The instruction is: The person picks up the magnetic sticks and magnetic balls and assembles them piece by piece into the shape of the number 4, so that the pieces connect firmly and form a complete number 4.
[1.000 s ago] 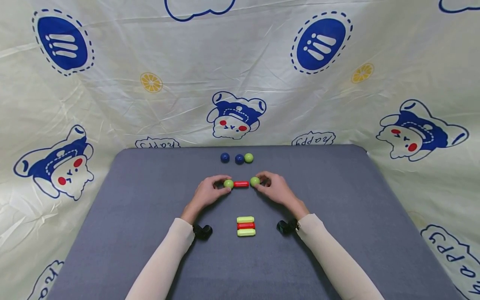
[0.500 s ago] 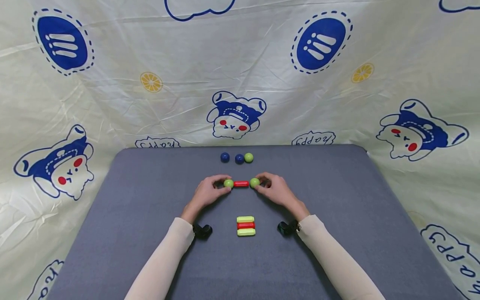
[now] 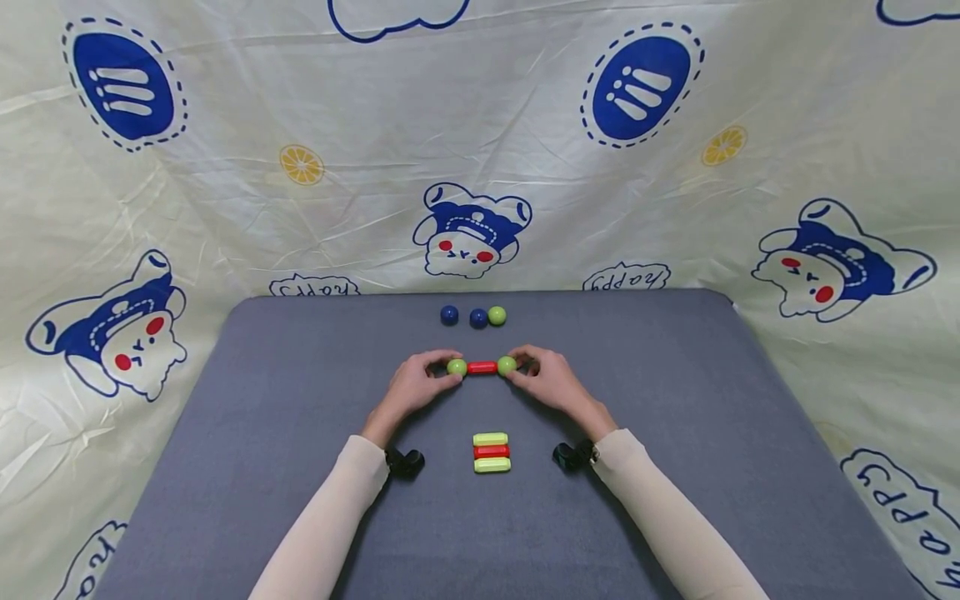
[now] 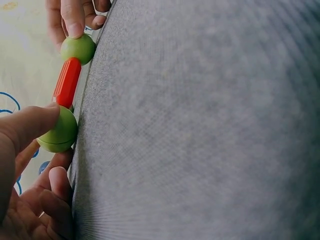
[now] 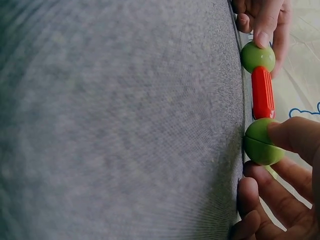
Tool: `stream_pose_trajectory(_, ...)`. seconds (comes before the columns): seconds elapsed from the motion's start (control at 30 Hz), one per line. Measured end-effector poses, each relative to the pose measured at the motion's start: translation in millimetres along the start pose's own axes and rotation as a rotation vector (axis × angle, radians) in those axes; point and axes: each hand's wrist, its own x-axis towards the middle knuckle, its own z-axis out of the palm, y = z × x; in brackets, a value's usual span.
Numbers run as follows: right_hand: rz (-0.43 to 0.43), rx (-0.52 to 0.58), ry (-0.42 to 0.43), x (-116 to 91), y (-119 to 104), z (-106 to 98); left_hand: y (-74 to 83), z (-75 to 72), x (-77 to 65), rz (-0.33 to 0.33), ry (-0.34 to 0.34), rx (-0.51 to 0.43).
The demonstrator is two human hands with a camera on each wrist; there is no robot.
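Note:
My left hand (image 3: 415, 385) pinches a green ball (image 3: 457, 367) between thumb and fingers. A second green ball (image 3: 507, 365) is pinched the same way by my right hand (image 3: 553, 380). Between the two balls lies a red ridged rod (image 3: 482, 367), lined up with them and meeting a ball at each end. In the left wrist view, the red rod (image 4: 67, 82) touches the far green ball (image 4: 78, 49) and runs to the near green ball (image 4: 59, 131). The right wrist view has the red rod (image 5: 263, 92) reaching the near green ball (image 5: 263, 141), under my thumb.
Toward the back of the grey table (image 3: 315, 517) sit a blue ball (image 3: 449, 315), another blue ball (image 3: 478, 318) and a green ball (image 3: 497, 316). Nearer me, a yellow-green rod (image 3: 491, 439), a red rod (image 3: 492, 452) and another yellow-green rod (image 3: 492, 466) lie side by side.
My right hand has moved slightly left with its green ball, closing the small gap to the red rod. The left hand and its ball have stayed in place.

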Motion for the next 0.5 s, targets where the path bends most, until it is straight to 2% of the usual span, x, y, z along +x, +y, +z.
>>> stream_pose_trajectory(0.23,-0.001,-0.003,-0.003,-5.1,0.6,0.2,1.0,1.2,0.0,0.007,-0.001,-0.017)
stream_pose_trajectory(0.5,-0.003,0.019,0.005,-12.7,-5.4,2.0,0.3,3.0,2.2,0.005,0.059,-0.028)
